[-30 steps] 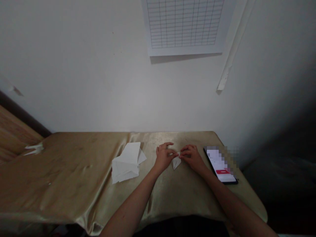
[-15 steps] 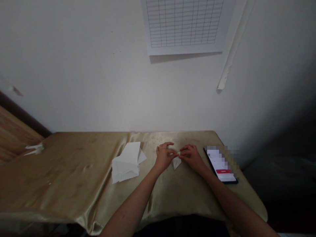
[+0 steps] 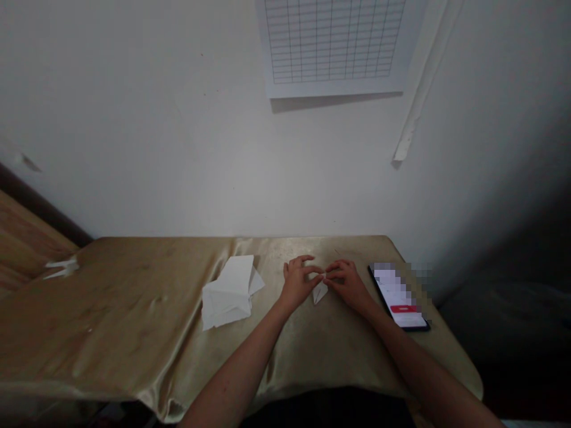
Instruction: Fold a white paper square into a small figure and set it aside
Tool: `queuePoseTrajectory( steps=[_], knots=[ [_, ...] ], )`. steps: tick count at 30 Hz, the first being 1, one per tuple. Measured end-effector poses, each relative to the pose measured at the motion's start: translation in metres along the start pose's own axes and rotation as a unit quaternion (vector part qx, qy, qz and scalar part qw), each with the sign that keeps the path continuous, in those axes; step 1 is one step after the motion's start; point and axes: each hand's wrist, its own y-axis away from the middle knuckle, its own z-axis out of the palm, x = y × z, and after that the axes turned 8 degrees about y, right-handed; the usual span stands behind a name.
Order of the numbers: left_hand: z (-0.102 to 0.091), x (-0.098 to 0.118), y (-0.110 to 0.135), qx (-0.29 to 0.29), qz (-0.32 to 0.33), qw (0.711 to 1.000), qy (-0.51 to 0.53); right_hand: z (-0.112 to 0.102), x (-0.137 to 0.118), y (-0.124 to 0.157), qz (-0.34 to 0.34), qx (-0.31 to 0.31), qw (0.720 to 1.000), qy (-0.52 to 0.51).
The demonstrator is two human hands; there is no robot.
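A small folded piece of white paper (image 3: 319, 292) lies between my hands, its pointed end toward me and a crease running down its middle. My left hand (image 3: 300, 280) pinches its far end between thumb and index finger, the other fingers curled loosely above the cloth. From the right, my right hand (image 3: 347, 283) pinches the same far end, fingertips almost meeting those of the left. The fingers cover the top of the folded paper.
Left of my arms sits a loose stack of white paper (image 3: 227, 292). A phone (image 3: 404, 306) with a lit, partly blurred screen lies at the right. Gold satin cloth (image 3: 129, 309) covers the table, which meets a wall bearing a gridded sheet (image 3: 332, 47).
Both hands stay in place on the folded paper. Their fingertips have shifted slightly at its far end, and the view has moved a touch.
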Motion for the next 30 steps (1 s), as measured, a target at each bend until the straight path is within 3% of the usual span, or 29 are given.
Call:
queuePoseTrajectory(
  steps=[20,30],
  knots=[
    [-0.0029,0.0050,-0.0012,0.005,-0.002,1.000,0.021,0.0050,-0.0024,0.0014,-0.001,0.012,1.000,0.010],
    [-0.0016,0.0010,-0.0019,0.000,0.027,0.999,0.021,0.0049,-0.0026,0.0023,-0.004,0.012,1.000,0.013]
  ],
)
